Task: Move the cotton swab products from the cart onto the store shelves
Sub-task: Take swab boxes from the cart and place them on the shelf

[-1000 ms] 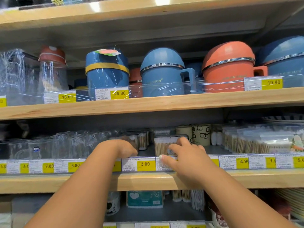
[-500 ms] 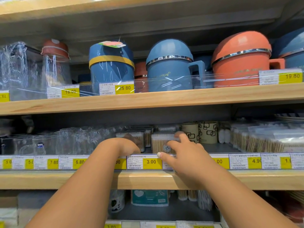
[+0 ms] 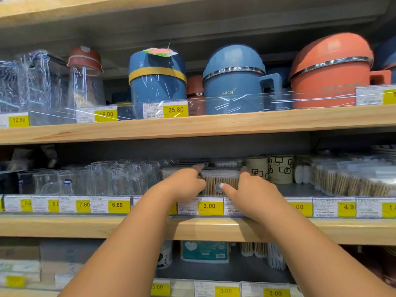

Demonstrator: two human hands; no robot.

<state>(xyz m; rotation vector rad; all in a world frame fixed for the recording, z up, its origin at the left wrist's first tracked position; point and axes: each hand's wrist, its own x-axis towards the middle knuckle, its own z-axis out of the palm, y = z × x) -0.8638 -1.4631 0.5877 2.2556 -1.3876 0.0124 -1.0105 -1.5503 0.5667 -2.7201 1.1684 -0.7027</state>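
Observation:
A clear cotton swab box (image 3: 220, 181) full of wooden-stick swabs stands on the middle shelf (image 3: 85, 226), just behind the price rail. My left hand (image 3: 184, 186) presses against its left side, with the index finger stretched along the top left corner. On the other side, my right hand (image 3: 254, 192) wraps the right end, thumb tip on the box's front face. A second swab box (image 3: 168, 173) sits to the left, partly hidden behind my left hand. The cart is out of view.
Clear glass cups (image 3: 96, 179) fill the shelf to the left. Patterned mugs (image 3: 278, 168) and bagged swab packs (image 3: 347, 182) stand to the right. Blue and orange lidded pots (image 3: 233, 82) line the shelf above. Yellow price tags (image 3: 209, 206) run along the rail.
My left hand has shifted right from the neighbouring box onto this box's left side. My right hand has slid to its right end, and the box now sits squarely between both hands.

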